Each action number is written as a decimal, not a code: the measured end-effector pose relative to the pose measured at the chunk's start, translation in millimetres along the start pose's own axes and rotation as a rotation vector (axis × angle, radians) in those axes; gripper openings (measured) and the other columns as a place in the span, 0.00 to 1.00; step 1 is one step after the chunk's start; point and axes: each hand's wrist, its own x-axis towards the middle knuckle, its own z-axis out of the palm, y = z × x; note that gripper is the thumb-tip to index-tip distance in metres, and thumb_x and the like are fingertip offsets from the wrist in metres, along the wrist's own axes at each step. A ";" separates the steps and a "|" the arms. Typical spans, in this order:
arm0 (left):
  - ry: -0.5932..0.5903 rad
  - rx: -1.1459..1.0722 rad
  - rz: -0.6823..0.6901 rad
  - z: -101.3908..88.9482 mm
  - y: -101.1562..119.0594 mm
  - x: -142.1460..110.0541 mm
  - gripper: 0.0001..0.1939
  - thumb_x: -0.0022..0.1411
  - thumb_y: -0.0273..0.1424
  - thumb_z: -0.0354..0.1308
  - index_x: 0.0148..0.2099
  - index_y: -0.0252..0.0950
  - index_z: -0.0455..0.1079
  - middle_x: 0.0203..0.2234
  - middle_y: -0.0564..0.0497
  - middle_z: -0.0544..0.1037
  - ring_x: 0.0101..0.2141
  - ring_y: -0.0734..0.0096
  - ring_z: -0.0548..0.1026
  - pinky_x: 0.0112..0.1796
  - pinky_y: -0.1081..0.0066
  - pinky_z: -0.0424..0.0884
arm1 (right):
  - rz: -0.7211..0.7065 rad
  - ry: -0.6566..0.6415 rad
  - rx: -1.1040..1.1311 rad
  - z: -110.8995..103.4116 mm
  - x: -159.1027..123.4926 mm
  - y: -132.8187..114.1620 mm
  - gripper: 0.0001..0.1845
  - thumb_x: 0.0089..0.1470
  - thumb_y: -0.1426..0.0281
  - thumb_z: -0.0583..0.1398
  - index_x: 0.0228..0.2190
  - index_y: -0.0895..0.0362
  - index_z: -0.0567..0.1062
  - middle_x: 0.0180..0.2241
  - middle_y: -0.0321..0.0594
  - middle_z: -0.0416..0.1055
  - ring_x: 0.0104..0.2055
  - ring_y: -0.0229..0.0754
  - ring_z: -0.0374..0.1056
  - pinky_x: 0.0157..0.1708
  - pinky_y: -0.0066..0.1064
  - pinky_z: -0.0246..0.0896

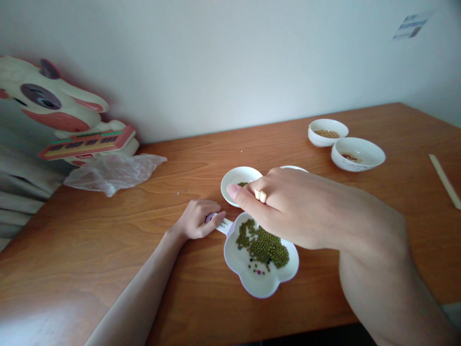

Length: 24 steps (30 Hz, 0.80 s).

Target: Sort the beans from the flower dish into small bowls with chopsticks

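My left hand [200,220] is closed on the short handle of a white flower-shaped dish with a purple rim [260,287]. In the dish lie green mung beans [269,246], plus a few dark bits and a small pink one. My right hand [306,206] is a fist above the dish's far right side. Two pale square stick ends, like a pair of wooden chopsticks [260,196], poke out between thumb and forefinger; their lower parts are hidden. Behind the fist a white bowl [230,182] contains some green beans. The rim of another bowl [294,168] shows past my knuckles.
At the back right stand a white bowl of tan grains [317,140] and a white bowl with reddish pieces [355,166]. A thin pale strip [444,181] lies at far right. At left are a cow-shaped toy keyboard [90,144] and a crumpled clear plastic bag [118,174].
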 end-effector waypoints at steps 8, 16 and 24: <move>0.041 0.023 0.043 -0.9 2.7 3.3 0.17 0.71 0.35 0.50 0.27 0.38 0.60 0.20 0.53 0.69 0.22 0.72 0.64 0.26 0.67 0.58 | -0.041 0.010 -0.049 3.2 0.3 -1.9 0.32 0.73 0.60 0.44 0.24 0.56 0.76 0.16 0.35 0.70 0.18 0.36 0.60 0.26 0.37 0.40; 0.034 0.016 0.025 -1.0 3.1 2.6 0.16 0.71 0.33 0.51 0.28 0.38 0.61 0.20 0.53 0.69 0.22 0.73 0.64 0.26 0.69 0.59 | -0.023 0.020 -0.086 2.0 -2.0 -0.3 0.31 0.73 0.60 0.45 0.26 0.57 0.78 0.16 0.36 0.70 0.17 0.36 0.60 0.25 0.37 0.40; 0.008 0.003 0.008 -1.1 2.8 2.3 0.16 0.71 0.34 0.51 0.28 0.38 0.63 0.20 0.53 0.70 0.22 0.73 0.65 0.26 0.69 0.60 | -0.123 0.035 -0.146 6.5 -2.5 5.2 0.28 0.73 0.66 0.46 0.24 0.56 0.74 0.15 0.34 0.68 0.16 0.35 0.57 0.26 0.38 0.37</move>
